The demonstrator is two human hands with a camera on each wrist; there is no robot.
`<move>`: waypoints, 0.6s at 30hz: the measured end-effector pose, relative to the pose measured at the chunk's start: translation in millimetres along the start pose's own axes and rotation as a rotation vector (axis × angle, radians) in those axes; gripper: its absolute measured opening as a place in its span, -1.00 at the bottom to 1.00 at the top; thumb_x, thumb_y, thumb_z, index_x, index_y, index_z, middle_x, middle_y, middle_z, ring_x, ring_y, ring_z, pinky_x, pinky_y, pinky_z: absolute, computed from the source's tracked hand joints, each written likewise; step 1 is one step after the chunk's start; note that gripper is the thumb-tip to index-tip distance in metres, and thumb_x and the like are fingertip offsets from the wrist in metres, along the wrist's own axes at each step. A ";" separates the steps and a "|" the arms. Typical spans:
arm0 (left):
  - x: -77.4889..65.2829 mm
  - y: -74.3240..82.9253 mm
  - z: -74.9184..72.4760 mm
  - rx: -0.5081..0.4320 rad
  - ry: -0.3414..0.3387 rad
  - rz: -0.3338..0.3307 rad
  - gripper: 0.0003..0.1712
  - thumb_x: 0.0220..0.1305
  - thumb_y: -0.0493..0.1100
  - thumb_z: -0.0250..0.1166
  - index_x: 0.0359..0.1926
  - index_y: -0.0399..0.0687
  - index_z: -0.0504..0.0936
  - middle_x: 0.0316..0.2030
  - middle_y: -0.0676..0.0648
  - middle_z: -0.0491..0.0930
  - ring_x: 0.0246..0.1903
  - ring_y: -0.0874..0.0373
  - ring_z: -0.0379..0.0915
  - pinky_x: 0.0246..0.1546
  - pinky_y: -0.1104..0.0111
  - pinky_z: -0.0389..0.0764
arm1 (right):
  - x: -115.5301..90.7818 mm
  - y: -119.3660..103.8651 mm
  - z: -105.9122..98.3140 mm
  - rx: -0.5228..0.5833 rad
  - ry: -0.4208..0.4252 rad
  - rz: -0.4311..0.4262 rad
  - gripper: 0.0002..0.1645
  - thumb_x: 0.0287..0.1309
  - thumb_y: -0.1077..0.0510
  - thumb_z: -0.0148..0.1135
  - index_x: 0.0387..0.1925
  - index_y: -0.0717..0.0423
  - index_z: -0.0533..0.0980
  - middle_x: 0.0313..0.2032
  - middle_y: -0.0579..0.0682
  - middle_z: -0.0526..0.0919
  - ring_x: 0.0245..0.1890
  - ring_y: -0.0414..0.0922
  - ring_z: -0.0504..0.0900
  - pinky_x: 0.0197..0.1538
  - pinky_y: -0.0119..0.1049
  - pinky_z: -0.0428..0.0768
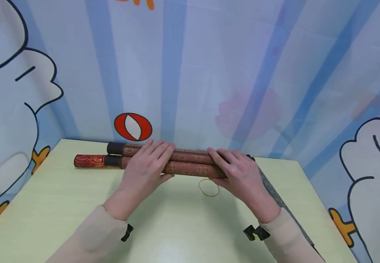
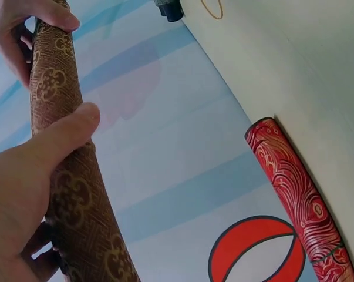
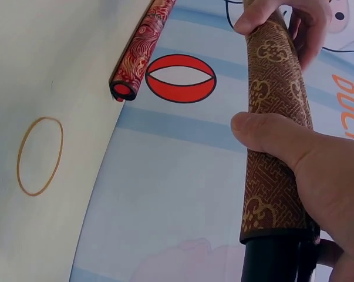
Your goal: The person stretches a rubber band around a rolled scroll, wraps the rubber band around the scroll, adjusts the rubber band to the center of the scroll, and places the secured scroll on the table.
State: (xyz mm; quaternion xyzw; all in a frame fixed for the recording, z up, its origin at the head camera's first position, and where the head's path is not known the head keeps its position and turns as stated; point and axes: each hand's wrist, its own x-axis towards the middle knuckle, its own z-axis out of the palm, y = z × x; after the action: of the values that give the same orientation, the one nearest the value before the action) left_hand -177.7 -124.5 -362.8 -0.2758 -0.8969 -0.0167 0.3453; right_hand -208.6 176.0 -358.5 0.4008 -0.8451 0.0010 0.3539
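Both hands hold a brown scroll (image 1: 190,168) with gold flower patterns and black ends, its two rolls lying side by side in the head view. My left hand (image 1: 147,164) grips it left of the middle, thumb (image 2: 77,126) across the near roll. Near the other end my right hand (image 1: 240,171) grips it, fingers over the top and thumb (image 3: 265,132) on the near side. The wrist views show it raised above the table. A red patterned rod (image 1: 89,160) lies on the table beyond the scroll's left end.
A thin yellow rubber band (image 3: 61,141) lies on the pale table (image 1: 183,226) below the scroll. Along the right runs a long dark grey strip (image 1: 281,201), partly behind the right arm. A printed cloth backdrop (image 1: 190,73) stands at the back edge.
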 end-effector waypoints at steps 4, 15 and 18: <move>-3.8 -5.3 -3.1 0.004 0.005 -0.023 0.10 -0.15 0.14 0.81 0.37 -0.29 0.59 0.27 -0.24 0.66 0.32 -0.15 0.57 0.50 0.03 0.40 | -3.5 3.7 -1.8 0.002 -0.009 0.010 0.10 -0.24 -0.11 0.86 0.40 0.03 0.58 0.07 0.10 0.72 -0.01 0.14 0.76 -0.05 0.07 0.79; 2.8 3.1 7.7 -0.011 -0.034 0.014 -0.03 -0.10 0.06 0.80 0.28 -0.30 0.64 0.20 -0.24 0.70 0.25 -0.15 0.61 0.48 0.01 0.43 | -5.8 2.9 0.1 -0.019 0.009 -0.010 0.10 -0.28 -0.11 0.87 0.36 0.05 0.60 0.05 0.09 0.72 -0.04 0.12 0.76 -0.05 0.04 0.79; 6.6 8.8 9.2 -0.017 -0.029 0.015 -0.03 -0.09 0.06 0.80 0.30 -0.29 0.64 0.20 -0.23 0.70 0.25 -0.14 0.62 0.49 0.01 0.42 | -5.7 2.7 0.9 -0.026 0.009 -0.007 0.07 -0.25 -0.10 0.86 0.36 0.06 0.60 0.05 0.09 0.73 -0.05 0.13 0.76 -0.05 0.04 0.79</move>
State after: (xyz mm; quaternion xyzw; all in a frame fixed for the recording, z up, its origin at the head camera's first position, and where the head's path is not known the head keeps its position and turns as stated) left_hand -182.9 -111.9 -367.0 -0.2857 -0.8995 -0.0176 0.3300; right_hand -208.6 181.5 -361.8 0.3992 -0.8420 -0.0097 0.3628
